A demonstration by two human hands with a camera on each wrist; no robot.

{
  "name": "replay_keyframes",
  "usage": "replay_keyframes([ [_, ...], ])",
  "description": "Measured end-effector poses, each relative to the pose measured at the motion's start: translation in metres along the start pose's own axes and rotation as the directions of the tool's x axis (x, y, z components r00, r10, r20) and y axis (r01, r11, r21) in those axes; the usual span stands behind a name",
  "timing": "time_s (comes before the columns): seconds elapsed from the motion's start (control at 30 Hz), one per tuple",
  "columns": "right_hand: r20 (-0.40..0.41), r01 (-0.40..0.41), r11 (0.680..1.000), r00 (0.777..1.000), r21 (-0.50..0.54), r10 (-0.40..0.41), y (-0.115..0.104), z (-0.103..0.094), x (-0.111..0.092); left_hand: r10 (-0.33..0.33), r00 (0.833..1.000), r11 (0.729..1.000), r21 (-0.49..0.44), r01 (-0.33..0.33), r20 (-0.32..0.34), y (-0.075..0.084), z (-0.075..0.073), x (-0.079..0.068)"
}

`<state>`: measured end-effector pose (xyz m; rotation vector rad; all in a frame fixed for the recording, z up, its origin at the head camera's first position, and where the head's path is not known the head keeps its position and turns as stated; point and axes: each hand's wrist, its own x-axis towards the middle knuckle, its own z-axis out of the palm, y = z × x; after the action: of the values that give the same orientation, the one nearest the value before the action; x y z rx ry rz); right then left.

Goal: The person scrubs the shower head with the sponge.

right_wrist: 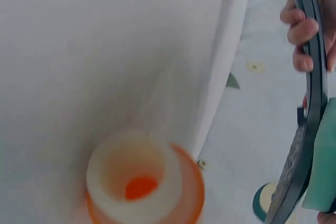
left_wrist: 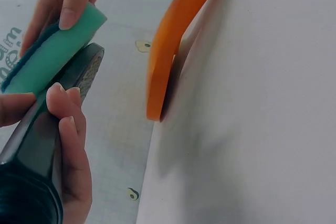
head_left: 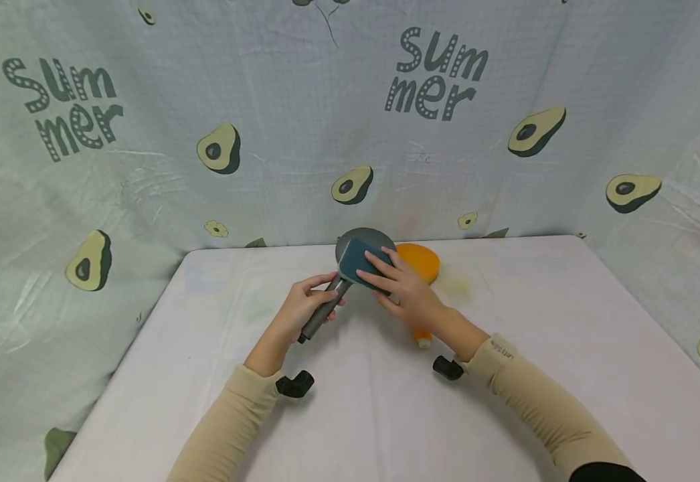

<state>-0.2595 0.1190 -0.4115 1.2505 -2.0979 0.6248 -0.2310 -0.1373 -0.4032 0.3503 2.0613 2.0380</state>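
Dark grey round-headed shower head (right_wrist: 316,90) | held above the white cloth-covered table (head_left: 350,422) | my left hand (head_left: 308,304): gripping its handle | my right hand (head_left: 412,293): pinching a dark-teal-and-green rectangular sponge (head_left: 357,260), green side against the head's back | orange round-headed shower head (head_left: 420,261) with white hollow end: on the table, near my right hand

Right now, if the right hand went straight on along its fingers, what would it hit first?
Likely the grey shower head, beyond the teal sponge the right hand grips; exact depth is unclear.
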Motion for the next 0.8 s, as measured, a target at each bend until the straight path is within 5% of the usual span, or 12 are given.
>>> replay_keyframes([
  [0.1,0.025,0.081,0.996,0.996,-0.022,-0.08,-0.006,0.003,0.001,-0.011,1.0,1.0,-0.011,0.011,0.006,0.0,0.001,0.0],
  [0.2,0.048,0.073,0.997,0.996,0.006,-0.073,-0.007,0.001,0.001,-0.014,1.0,1.0,-0.014,0.014,0.006,0.0,0.002,0.0],
  [0.4,0.071,-0.13,0.986,0.99,0.105,0.123,0.001,-0.008,-0.002,-0.001,1.0,1.0,0.013,0.001,-0.006,0.0,0.001,-0.002],
  [0.6,0.091,-0.385,0.908,0.923,0.168,0.374,0.015,-0.018,-0.009,0.0,1.0,1.0,0.006,0.0,0.0,-0.003,0.0,-0.004],
  [0.7,0.093,-0.427,0.89,0.904,0.162,0.417,0.017,-0.02,-0.011,-0.011,1.0,1.0,0.001,0.011,0.003,-0.004,0.001,-0.004],
  [0.8,0.065,-0.387,0.911,0.922,0.142,0.382,0.014,-0.018,-0.009,-0.02,1.0,1.0,0.004,0.02,0.004,-0.005,0.002,-0.004],
])
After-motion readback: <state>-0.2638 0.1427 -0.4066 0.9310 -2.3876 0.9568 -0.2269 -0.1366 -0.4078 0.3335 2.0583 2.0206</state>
